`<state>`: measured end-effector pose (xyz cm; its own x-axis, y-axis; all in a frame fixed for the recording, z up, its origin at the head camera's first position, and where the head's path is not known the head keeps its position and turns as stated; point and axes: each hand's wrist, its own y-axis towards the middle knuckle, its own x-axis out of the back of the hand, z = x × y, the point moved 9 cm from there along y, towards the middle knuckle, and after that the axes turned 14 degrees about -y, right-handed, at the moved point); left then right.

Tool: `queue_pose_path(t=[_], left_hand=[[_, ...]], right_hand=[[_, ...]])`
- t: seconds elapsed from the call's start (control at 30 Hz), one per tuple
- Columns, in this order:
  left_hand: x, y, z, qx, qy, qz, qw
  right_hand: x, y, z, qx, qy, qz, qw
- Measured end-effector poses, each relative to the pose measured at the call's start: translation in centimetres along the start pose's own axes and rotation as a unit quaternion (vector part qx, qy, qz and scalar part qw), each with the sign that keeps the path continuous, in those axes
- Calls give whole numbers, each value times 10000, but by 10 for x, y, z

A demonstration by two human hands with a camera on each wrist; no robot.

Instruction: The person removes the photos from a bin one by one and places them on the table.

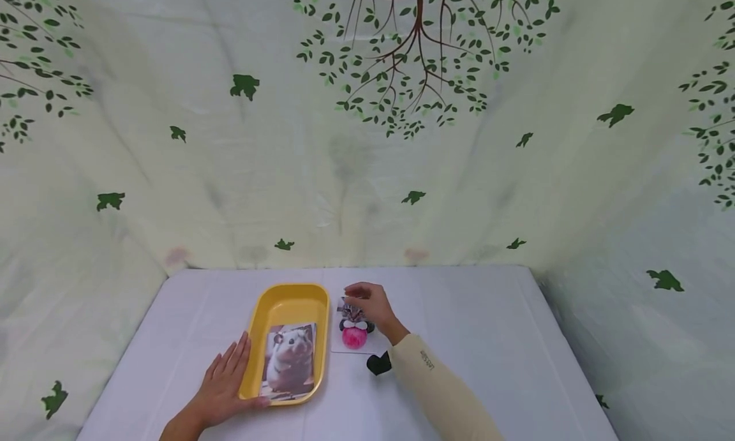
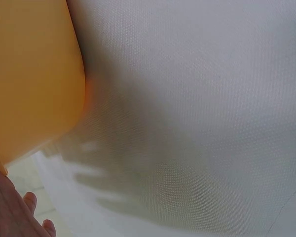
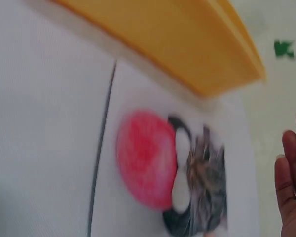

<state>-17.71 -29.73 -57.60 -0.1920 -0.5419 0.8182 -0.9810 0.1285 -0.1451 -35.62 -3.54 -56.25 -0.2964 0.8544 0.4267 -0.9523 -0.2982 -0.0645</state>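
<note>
My left hand (image 1: 226, 380) rests along the left side of a yellow tray (image 1: 293, 306), fingers straight, with the thumb at its front rim. A hamster picture (image 1: 289, 361) tops a small stack of pictures inside the tray. My right hand (image 1: 370, 306) hovers over a cat-face cutout (image 3: 209, 180), partly covering it in the head view; its fingers are loosely bent, holding nothing visible. Below the cat face are a black-and-white piece (image 3: 181, 170) and a fuzzy pink pom-pom (image 1: 354, 337). All three lie on a white card (image 1: 340, 346) beside the tray.
A black heart-shaped piece (image 1: 379, 364) lies in front of the card, close to the right sleeve (image 1: 439, 383). A white cloth covers the table (image 1: 488, 339). Around its back and sides hangs a pale curtain (image 1: 344, 192) printed with leaves and branches.
</note>
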Motion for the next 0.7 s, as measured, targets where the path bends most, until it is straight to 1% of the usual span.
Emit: queue_pose_path(t=[0.07, 0.13, 0.2, 0.33, 0.4, 0.43, 0.53, 0.6, 0.7], left_hand=[[1, 1, 0, -18, -5, -11, 10000], [1, 1, -1, -44, -40, -22, 10000], [2, 2, -2, -47, -91, -15, 9999], [1, 2, -2, -20, -108, 20, 9999], [0, 2, -1, 70, -91, 79, 9999], [0, 2, -1, 79, -87, 93, 9999], [-1, 2, 0, 120, -115, 141, 9998], [-1, 2, -1, 87, -147, 126, 9998], [0, 2, -2, 26, -138, 94, 9999]], right_hand=[[-10, -6, 13, 160, -175, 211, 9995], [-19, -11, 23, 293, -408, 322, 9982], [-28, -16, 31, 419, -646, 397, 9962], [-46, -25, 47, 921, -1038, 461, 9893], [-57, -28, 53, 1089, -1184, 513, 9856], [-62, -29, 53, 1071, -1233, 546, 9851], [-76, -30, 53, 810, -1263, 656, 9865], [-84, -30, 52, 630, -1183, 710, 9884], [-94, -30, 55, 655, -1036, 791, 9893]])
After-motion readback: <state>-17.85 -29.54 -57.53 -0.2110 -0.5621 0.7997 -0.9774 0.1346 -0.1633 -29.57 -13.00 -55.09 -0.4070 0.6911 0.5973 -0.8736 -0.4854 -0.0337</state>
